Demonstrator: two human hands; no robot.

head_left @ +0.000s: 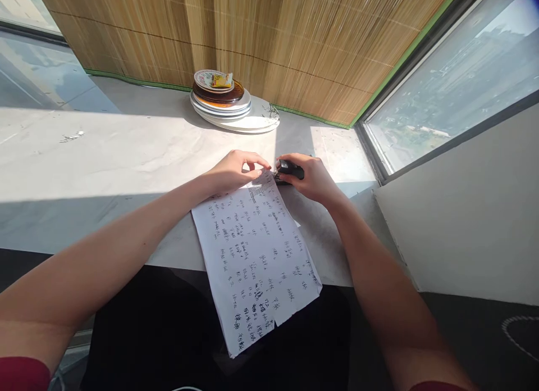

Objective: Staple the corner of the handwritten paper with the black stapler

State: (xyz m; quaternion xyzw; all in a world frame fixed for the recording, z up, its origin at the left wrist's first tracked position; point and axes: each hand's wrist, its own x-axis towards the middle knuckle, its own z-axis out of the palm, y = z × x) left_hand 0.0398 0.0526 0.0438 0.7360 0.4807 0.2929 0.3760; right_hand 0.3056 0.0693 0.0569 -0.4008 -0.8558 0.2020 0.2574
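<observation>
the paper (252, 250) lies on the pale marbled ledge (126, 160), its lower part reaching past the front edge, over the person's dark-clothed lap (160, 323). the left hand (234, 169) is at the paper's upper end, thumb and forefinger drawn close and pinching the sheet near its top corner. the right hand (314, 177) is wrapped around a black stapler (291, 168), thumb below and fingers above. the stapler's nose meets that same corner, just beside the left fingertips; whether the sheet sits between its jaws cannot be told.

writing inspected: the paper carries rows of dark handwriting, apparently chinese characters, spaced in short groups (some heavily scribbled over towards the bottom), too small to read with certainty. near the top corner is a dense block of fine print (256, 192), likewise unreadable. the lower edge is uneven and notched.

beyond the hands, by the slatted blind (252, 31) with its green border, stands a stack of plates (221, 113). on the flower-patterned top plate (202, 78) rests a yellow packet (221, 81) with reddish marks; its label is too small to make out.
</observation>
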